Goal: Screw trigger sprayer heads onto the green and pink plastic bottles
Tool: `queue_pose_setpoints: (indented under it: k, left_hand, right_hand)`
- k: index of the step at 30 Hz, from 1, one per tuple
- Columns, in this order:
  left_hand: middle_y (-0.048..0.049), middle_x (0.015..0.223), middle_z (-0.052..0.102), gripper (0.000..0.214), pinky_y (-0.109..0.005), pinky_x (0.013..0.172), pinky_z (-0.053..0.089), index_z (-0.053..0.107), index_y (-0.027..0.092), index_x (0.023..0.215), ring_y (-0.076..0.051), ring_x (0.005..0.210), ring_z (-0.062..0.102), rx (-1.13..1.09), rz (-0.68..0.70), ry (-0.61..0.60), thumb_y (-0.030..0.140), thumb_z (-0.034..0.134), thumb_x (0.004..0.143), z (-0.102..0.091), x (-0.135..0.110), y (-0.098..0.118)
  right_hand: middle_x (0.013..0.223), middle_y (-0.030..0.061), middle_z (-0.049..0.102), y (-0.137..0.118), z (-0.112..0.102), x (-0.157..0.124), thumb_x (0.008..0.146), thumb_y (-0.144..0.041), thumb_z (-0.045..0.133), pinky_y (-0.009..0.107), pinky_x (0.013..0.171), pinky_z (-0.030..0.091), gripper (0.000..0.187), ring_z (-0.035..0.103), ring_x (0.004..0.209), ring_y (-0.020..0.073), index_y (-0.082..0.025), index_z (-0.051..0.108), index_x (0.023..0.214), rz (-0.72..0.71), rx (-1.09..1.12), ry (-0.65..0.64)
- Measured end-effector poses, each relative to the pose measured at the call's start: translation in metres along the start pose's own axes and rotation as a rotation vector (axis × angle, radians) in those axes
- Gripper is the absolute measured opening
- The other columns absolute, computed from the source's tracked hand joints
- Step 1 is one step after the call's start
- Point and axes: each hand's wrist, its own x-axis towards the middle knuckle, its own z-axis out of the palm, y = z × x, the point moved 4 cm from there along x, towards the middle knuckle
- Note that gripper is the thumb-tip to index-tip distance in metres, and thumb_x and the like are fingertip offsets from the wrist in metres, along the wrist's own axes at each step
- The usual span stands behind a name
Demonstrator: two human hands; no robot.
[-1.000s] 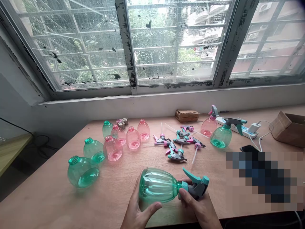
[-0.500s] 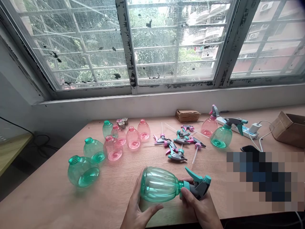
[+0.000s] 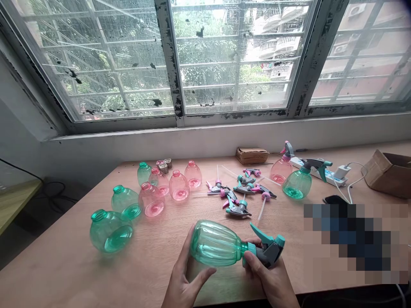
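A clear green spray bottle [image 3: 218, 243] lies sideways in the air above the table's front, base to the left and trigger sprayer [image 3: 269, 248] to the right. My right hand [image 3: 272, 278] is closed around its collar, thumb on the near side of the neck. At the base is my left hand [image 3: 188, 273], its thumb stretched away from the bottle and its fingers partly hidden behind it; whether those fingers touch the bottle I cannot tell. Beyond the bottle lies a pile of loose sprayer heads [image 3: 239, 208], grey with pink or teal parts.
Open green bottles [image 3: 111, 231] and pink bottles [image 3: 179, 186] stand at the left. A pink bottle [image 3: 281, 171] and a green bottle [image 3: 297, 186] with sprayers stand right, near a power strip [image 3: 334, 176]. Cardboard boxes [image 3: 252, 155] sit at the back and right. A blurred patch covers the right side.
The bottle's base has risen slightly, and the left thumb is now farther from its side. My right hand keeps its grip at the collar.
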Motion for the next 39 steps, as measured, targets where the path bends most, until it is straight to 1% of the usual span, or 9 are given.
queue_pose_setpoints:
  k: [4, 9, 14, 19, 26, 29, 32, 36, 39]
  left_hand:
    - [-0.0065, 0.158, 0.048, 0.088, -0.051, 0.125, 0.025, 0.046, 0.030, 0.150, -0.037, 0.149, 0.033, 0.029, 0.001, -0.027, 0.045, 0.084, 0.072, -0.001, 0.001, -0.009]
    - [-0.0071, 0.160, 0.044, 0.071, -0.052, 0.123, 0.029, 0.048, 0.029, 0.148, -0.038, 0.148, 0.035, 0.059, 0.020, -0.078, 0.047, 0.073, 0.084, -0.004, 0.003, -0.006]
    - [-0.0038, 0.154, 0.052, 0.069, -0.051, 0.125, 0.026, 0.054, 0.034, 0.143, -0.037, 0.146, 0.040, 0.052, 0.014, -0.038, 0.043, 0.079, 0.080, -0.002, 0.000, -0.002]
    - [-0.0063, 0.159, 0.046, 0.082, -0.050, 0.124, 0.029, 0.045, 0.030, 0.150, -0.037, 0.148, 0.037, -0.028, 0.024, -0.074, 0.048, 0.079, 0.077, -0.004, 0.000, -0.009]
    - [-0.0060, 0.154, 0.053, 0.075, -0.052, 0.125, 0.025, 0.055, 0.031, 0.143, -0.037, 0.147, 0.037, 0.039, 0.031, -0.011, 0.044, 0.083, 0.075, -0.002, 0.001, -0.009]
    - [-0.0055, 0.153, 0.053, 0.084, -0.051, 0.126, 0.023, 0.050, 0.032, 0.146, -0.036, 0.148, 0.037, -0.018, 0.031, 0.023, 0.044, 0.086, 0.071, -0.001, 0.000, -0.013]
    - [-0.0089, 0.157, 0.049, 0.092, -0.051, 0.125, 0.025, 0.044, 0.027, 0.151, -0.038, 0.149, 0.034, -0.051, 0.002, -0.014, 0.049, 0.084, 0.071, -0.002, 0.001, -0.017]
    - [-0.0112, 0.159, 0.045, 0.084, -0.054, 0.124, 0.024, 0.048, 0.024, 0.149, -0.039, 0.150, 0.030, 0.023, -0.047, -0.072, 0.049, 0.081, 0.076, -0.004, 0.003, -0.018]
    - [-0.0070, 0.154, 0.052, 0.082, -0.052, 0.125, 0.024, 0.051, 0.029, 0.146, -0.038, 0.148, 0.036, 0.013, -0.013, -0.014, 0.045, 0.084, 0.073, -0.002, 0.001, -0.014]
  right_hand:
    - [0.051, -0.0013, 0.063, 0.001, 0.001, -0.002, 0.068, -0.052, 0.086, 0.027, 0.044, 0.043, 0.043, 0.051, 0.042, 0.0144, -0.018, 0.071, 0.089, 0.014, -0.005, 0.000]
    - [0.054, -0.0007, 0.065, 0.002, 0.001, -0.002, 0.069, -0.050, 0.087, 0.026, 0.045, 0.044, 0.041, 0.054, 0.043, 0.0144, -0.018, 0.070, 0.090, 0.002, -0.009, 0.010]
    - [0.053, -0.0015, 0.065, 0.002, -0.002, 0.001, 0.071, -0.049, 0.086, 0.022, 0.041, 0.041, 0.041, 0.052, 0.040, 0.0119, -0.018, 0.069, 0.092, -0.010, 0.040, 0.039]
    - [0.053, -0.0007, 0.065, 0.000, 0.001, -0.002, 0.069, -0.049, 0.088, 0.024, 0.043, 0.044, 0.043, 0.053, 0.043, 0.0126, -0.017, 0.071, 0.091, 0.009, 0.023, -0.002]
    - [0.053, -0.0008, 0.065, -0.001, 0.000, -0.002, 0.069, -0.051, 0.087, 0.024, 0.044, 0.044, 0.043, 0.053, 0.043, 0.0121, -0.019, 0.071, 0.091, 0.004, 0.012, 0.018]
    - [0.053, -0.0008, 0.066, 0.001, 0.000, -0.002, 0.068, -0.051, 0.088, 0.024, 0.045, 0.044, 0.043, 0.053, 0.043, 0.0117, -0.019, 0.071, 0.090, 0.011, 0.005, 0.017]
    - [0.055, -0.0005, 0.066, 0.002, 0.001, -0.003, 0.067, -0.050, 0.088, 0.024, 0.047, 0.044, 0.043, 0.054, 0.045, 0.0118, -0.018, 0.073, 0.091, 0.019, -0.003, -0.019]
    - [0.056, -0.0003, 0.067, 0.002, 0.001, -0.003, 0.068, -0.050, 0.088, 0.024, 0.048, 0.044, 0.043, 0.054, 0.046, 0.0122, -0.018, 0.073, 0.092, 0.031, 0.005, -0.026]
    - [0.056, 0.0000, 0.068, 0.001, 0.001, -0.003, 0.069, -0.051, 0.087, 0.024, 0.047, 0.043, 0.042, 0.053, 0.045, 0.0121, -0.018, 0.072, 0.091, 0.034, 0.006, -0.020]
